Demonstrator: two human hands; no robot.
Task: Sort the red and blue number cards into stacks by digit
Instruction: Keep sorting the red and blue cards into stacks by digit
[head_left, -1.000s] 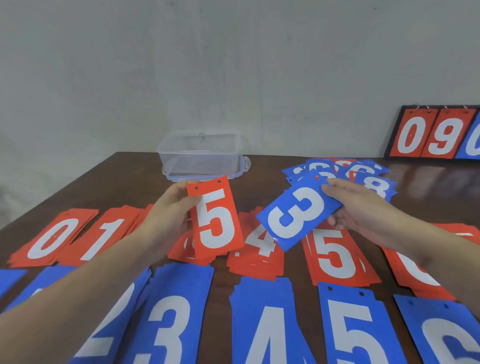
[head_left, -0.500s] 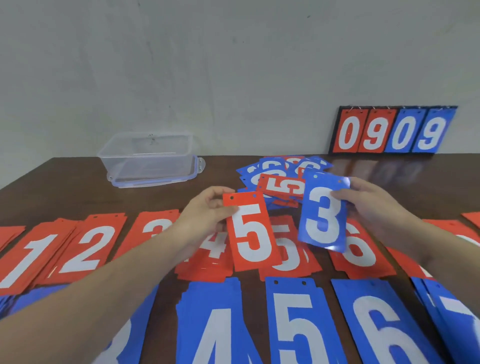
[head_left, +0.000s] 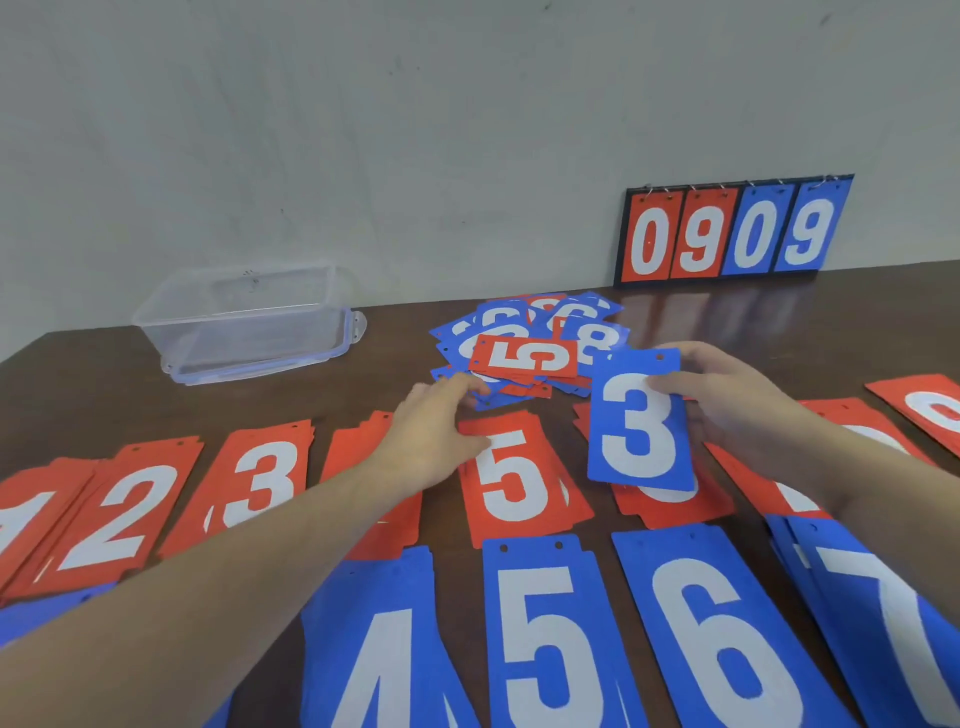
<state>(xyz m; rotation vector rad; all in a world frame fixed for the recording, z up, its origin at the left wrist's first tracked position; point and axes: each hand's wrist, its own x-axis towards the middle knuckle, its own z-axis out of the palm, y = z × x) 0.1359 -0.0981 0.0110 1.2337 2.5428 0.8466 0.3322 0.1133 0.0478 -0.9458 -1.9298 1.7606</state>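
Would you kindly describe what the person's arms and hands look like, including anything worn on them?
Both forearms are bare as far as the frame shows: no sleeves, watch or bracelet. The left hand and right hand wear no gloves, and no rings are visible.

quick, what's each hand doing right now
Left hand: open, fingers relaxed, resting on the red 5 card on its stack.
Right hand: holding the blue 3 card, pinched at its right edge.
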